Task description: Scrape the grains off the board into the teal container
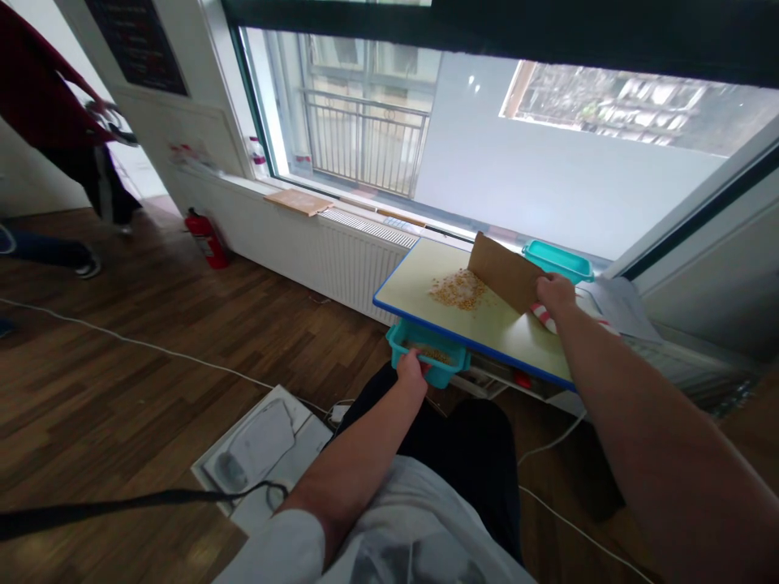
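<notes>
My left hand (414,369) grips the near rim of a teal plastic basket (447,375), held just below the table's blue front edge. Some yellowish grains lie in the basket. In my right hand (555,294) is the right end of a brown cardboard piece (502,272), which stands on its long edge on the pale table (414,276). Against the cardboard's left side lies a spread pile of yellow and white grains (459,289). A red-and-white striped item (544,316) rests under my right hand, partly hidden.
Behind the cardboard sits a second teal basket (558,259) by the window. A radiator (359,255) runs along the wall to the left. On the floor are a red fire extinguisher (207,238), a white panel (261,446) and cables. A person (54,105) stands at far left.
</notes>
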A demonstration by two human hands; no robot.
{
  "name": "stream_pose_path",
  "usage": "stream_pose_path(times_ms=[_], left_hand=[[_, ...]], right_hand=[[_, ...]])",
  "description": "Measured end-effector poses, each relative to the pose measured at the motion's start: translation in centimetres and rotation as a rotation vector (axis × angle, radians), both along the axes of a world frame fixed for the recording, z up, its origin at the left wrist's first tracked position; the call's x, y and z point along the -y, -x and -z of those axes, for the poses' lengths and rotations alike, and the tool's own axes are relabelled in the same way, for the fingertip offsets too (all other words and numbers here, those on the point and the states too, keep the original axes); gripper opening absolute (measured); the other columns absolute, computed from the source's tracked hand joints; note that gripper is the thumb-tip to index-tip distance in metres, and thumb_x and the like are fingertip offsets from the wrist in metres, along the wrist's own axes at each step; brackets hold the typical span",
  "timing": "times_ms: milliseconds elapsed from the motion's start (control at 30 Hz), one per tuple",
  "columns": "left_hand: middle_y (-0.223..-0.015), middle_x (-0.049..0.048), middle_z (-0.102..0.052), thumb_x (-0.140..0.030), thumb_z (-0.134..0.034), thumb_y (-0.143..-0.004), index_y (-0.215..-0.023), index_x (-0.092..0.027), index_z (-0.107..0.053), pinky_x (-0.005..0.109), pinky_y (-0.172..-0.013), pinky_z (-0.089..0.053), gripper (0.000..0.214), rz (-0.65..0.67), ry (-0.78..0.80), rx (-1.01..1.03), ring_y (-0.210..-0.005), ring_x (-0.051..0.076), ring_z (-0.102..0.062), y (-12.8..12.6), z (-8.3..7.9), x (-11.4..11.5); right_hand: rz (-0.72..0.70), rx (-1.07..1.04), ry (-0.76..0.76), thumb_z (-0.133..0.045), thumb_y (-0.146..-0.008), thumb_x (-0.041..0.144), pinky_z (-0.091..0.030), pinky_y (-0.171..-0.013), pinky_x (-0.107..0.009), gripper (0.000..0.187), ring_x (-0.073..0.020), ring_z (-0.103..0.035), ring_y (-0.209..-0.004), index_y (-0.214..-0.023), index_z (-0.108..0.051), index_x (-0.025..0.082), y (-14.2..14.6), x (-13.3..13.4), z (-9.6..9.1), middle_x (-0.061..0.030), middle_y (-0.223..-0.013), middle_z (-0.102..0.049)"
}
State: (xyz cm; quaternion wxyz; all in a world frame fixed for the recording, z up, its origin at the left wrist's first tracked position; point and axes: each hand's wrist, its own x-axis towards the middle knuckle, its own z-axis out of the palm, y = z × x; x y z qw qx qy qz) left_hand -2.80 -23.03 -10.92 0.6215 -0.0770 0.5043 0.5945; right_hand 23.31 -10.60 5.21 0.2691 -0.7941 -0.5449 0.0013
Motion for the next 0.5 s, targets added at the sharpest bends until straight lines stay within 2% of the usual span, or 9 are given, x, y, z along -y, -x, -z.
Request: stream_pose_path(times_ms=[200, 500], left_hand=[[-0.052, -0.0042, -0.045, -0.011, -0.059, -0.071, -0.068, -0.017, -0.051, 0.019, -0.039, -0.043, 0.010, -0.002, 0.030, 0.040, -0.040, 0.008, -0.047, -0.6, -0.7, 0.1], [-0.052, -0.0039, -0.045, -0.010, -0.058, -0.070, -0.066, -0.016, -0.049, 0.019, -0.040, -0.045, 0.012, 0.007, 0.006, 0.043, -0.040, 0.007, -0.046, -0.2, -1.7, 0.2]], right_hand=[[0.006, 0.032, -0.015, -0.042, -0.079, 0.025, -0.042, -0.075, -0.030, 0.039, -0.0241, -0.060, -0.091, -0.104, -0.068, 0.013, 0.5, 1.0, -0.2, -0.0141, -0.101, -0.067], [0.002, 0.065, 0.012, -0.041, -0.079, 0.024, -0.043, -0.076, -0.031, 0.040, -0.0244, -0.061, -0.093, -0.106, -0.068, 0.011, -0.4, 2.2, -0.1, -0.0155, -0.100, -0.068]])
